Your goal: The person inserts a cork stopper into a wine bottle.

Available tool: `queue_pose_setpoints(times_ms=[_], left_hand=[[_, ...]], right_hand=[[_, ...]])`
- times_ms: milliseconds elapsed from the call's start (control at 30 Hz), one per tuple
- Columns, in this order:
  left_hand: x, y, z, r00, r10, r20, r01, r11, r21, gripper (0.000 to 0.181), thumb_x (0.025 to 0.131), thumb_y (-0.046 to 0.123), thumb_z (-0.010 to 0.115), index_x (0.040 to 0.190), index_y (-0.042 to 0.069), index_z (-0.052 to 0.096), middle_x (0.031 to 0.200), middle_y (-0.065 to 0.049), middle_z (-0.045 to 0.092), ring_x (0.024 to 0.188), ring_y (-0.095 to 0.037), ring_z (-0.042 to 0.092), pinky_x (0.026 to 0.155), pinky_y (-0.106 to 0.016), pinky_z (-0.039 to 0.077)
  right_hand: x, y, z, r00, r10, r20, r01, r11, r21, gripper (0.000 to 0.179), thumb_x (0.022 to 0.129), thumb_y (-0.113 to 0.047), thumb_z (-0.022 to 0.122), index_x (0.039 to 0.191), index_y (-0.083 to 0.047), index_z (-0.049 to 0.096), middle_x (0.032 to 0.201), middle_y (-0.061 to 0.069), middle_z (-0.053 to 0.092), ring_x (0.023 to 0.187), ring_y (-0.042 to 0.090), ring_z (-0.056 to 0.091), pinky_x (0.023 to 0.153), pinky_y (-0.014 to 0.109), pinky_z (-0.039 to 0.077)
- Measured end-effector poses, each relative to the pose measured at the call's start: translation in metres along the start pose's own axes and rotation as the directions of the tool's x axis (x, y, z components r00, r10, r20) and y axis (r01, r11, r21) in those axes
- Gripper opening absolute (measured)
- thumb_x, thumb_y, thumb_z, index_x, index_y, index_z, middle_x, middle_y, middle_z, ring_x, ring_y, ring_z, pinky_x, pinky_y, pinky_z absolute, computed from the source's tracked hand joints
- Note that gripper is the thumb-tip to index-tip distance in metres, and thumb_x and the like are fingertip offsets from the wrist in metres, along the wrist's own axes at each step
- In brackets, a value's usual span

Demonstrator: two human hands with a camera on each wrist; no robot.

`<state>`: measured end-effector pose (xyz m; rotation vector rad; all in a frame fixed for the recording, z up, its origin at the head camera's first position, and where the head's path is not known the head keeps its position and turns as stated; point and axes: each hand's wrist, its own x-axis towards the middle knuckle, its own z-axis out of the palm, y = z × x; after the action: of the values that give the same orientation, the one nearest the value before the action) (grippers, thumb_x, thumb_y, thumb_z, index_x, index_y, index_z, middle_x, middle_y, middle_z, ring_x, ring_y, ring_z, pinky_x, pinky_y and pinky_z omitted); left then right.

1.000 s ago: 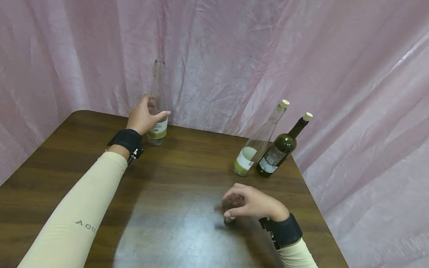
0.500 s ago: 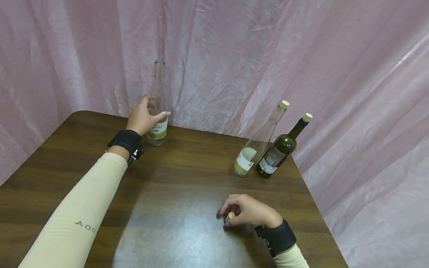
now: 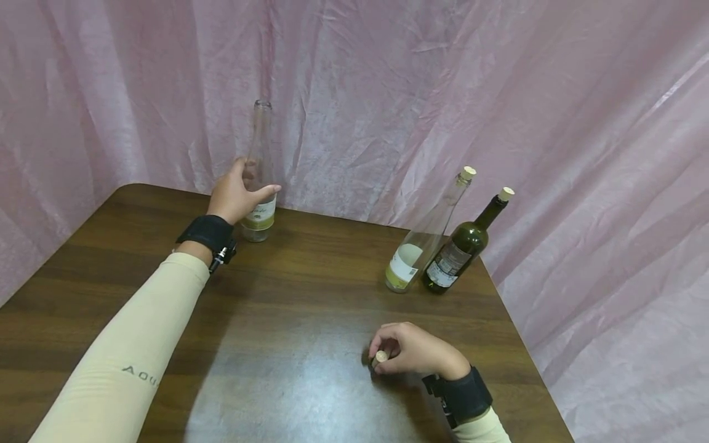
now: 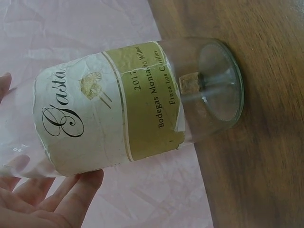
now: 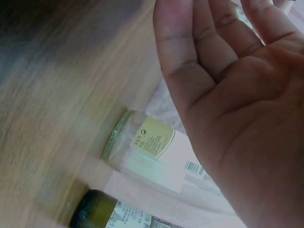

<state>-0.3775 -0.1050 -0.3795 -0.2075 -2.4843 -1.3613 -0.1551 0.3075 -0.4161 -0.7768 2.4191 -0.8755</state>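
On the left of the table, my left hand (image 3: 235, 194) holds a clear glass bottle (image 3: 262, 147) round its middle. That bottle stands upright with an uncorked mouth. In the left wrist view, a cork (image 4: 190, 83) shows through the glass close to the base of this bottle. My right hand (image 3: 412, 351), low over the front of the table, pinches a pale cork (image 3: 380, 357) between thumb and fingers. The right wrist view does not show that cork; the palm (image 5: 256, 123) fills its right side.
Beyond my right hand stand a second clear bottle (image 3: 423, 231) and a dark green wine bottle (image 3: 471, 237), close together, each with a cork in its mouth. The brown wooden table (image 3: 310, 264) ends against a pink curtain (image 3: 354, 111).
My right hand has moved slightly down toward the front and closed its fingers on the cork. The left hand and its bottle have stayed in place.
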Motion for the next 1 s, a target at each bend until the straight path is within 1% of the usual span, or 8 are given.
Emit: queue_pose_setpoints(times_ms=[200, 467, 600, 700, 767, 833, 933, 1000], left_hand=[[-0.002, 0.0, -0.005, 0.999, -0.013, 0.029, 0.013, 1.0, -0.005, 0.099, 0.086, 0.066, 0.074, 0.16, 0.01, 0.04, 0.148, -0.024, 0.056, 0.134, -0.046, 0.054, 0.103, -0.061, 0.046], [-0.004, -0.001, -0.012, 0.999, 0.018, 0.039, -0.018, 1.0, 0.004, 0.098, 0.084, 0.066, 0.076, 0.157, 0.008, 0.044, 0.142, -0.024, 0.058, 0.128, -0.045, 0.057, 0.101, -0.06, 0.046], [-0.008, 0.001, -0.015, 0.999, 0.03, 0.044, -0.03, 1.0, 0.005, 0.098, 0.083, 0.065, 0.077, 0.156, 0.008, 0.046, 0.14, -0.024, 0.059, 0.127, -0.045, 0.058, 0.101, -0.06, 0.047], [-0.012, 0.003, -0.015, 0.998, 0.036, 0.051, -0.037, 0.999, 0.014, 0.097, 0.083, 0.065, 0.078, 0.155, 0.008, 0.047, 0.138, -0.024, 0.06, 0.125, -0.044, 0.059, 0.099, -0.06, 0.047], [-0.014, 0.004, -0.015, 0.998, 0.043, 0.051, -0.044, 0.999, 0.021, 0.097, 0.082, 0.066, 0.078, 0.155, 0.009, 0.048, 0.137, -0.023, 0.062, 0.124, -0.044, 0.06, 0.099, -0.059, 0.048], [-0.015, 0.005, -0.014, 0.998, 0.052, 0.047, -0.053, 0.998, 0.025, 0.096, 0.082, 0.066, 0.079, 0.154, 0.009, 0.05, 0.135, -0.022, 0.063, 0.123, -0.043, 0.061, 0.099, -0.058, 0.048], [-0.015, 0.004, -0.012, 0.997, 0.061, 0.042, -0.062, 0.998, 0.019, 0.096, 0.081, 0.065, 0.08, 0.153, 0.01, 0.051, 0.133, -0.02, 0.066, 0.122, -0.041, 0.062, 0.099, -0.057, 0.049], [-0.015, 0.003, -0.01, 0.997, 0.067, 0.042, -0.067, 0.998, 0.013, 0.096, 0.08, 0.065, 0.081, 0.152, 0.01, 0.052, 0.13, -0.018, 0.067, 0.121, -0.039, 0.063, 0.098, -0.056, 0.05]], right_hand=[[0.001, -0.001, 0.002, 1.0, 0.001, -0.019, -0.001, 1.0, 0.004, 0.013, 0.089, -0.013, 0.082, 0.101, -0.013, 0.077, 0.1, -0.006, 0.068, 0.09, 0.007, 0.066, 0.083, 0.029, 0.057], [0.002, -0.001, 0.001, 0.999, -0.025, -0.04, 0.024, 0.999, -0.022, 0.014, 0.091, -0.017, 0.08, 0.104, -0.013, 0.079, 0.1, -0.008, 0.068, 0.093, 0.006, 0.066, 0.086, 0.031, 0.057], [0.002, -0.002, -0.001, 0.997, -0.042, -0.07, 0.04, 0.999, -0.036, 0.019, 0.094, -0.024, 0.079, 0.109, -0.012, 0.08, 0.101, -0.009, 0.068, 0.093, 0.006, 0.065, 0.087, 0.031, 0.057], [0.004, -0.003, -0.002, 0.992, -0.06, -0.113, 0.055, 0.997, -0.044, 0.028, 0.095, -0.031, 0.077, 0.113, -0.01, 0.08, 0.1, -0.01, 0.067, 0.092, 0.007, 0.064, 0.085, 0.031, 0.057], [0.005, -0.005, -0.004, 0.985, -0.076, -0.152, 0.068, 0.996, -0.058, 0.033, 0.096, -0.035, 0.076, 0.117, -0.009, 0.08, 0.1, -0.012, 0.067, 0.091, 0.007, 0.064, 0.084, 0.031, 0.057], [0.007, -0.007, -0.005, 0.974, -0.107, -0.199, 0.094, 0.993, -0.074, 0.037, 0.097, -0.037, 0.075, 0.12, -0.009, 0.079, 0.1, -0.013, 0.067, 0.091, 0.007, 0.064, 0.083, 0.032, 0.056], [0.011, -0.011, -0.007, 0.949, -0.158, -0.273, 0.133, 0.985, -0.109, 0.035, 0.097, -0.036, 0.075, 0.123, -0.013, 0.079, 0.101, -0.015, 0.068, 0.094, 0.007, 0.065, 0.083, 0.032, 0.055], [0.012, -0.013, -0.009, 0.928, -0.199, -0.315, 0.167, 0.978, -0.126, 0.032, 0.097, -0.034, 0.074, 0.123, -0.016, 0.078, 0.103, -0.016, 0.068, 0.095, 0.008, 0.065, 0.083, 0.032, 0.055]])
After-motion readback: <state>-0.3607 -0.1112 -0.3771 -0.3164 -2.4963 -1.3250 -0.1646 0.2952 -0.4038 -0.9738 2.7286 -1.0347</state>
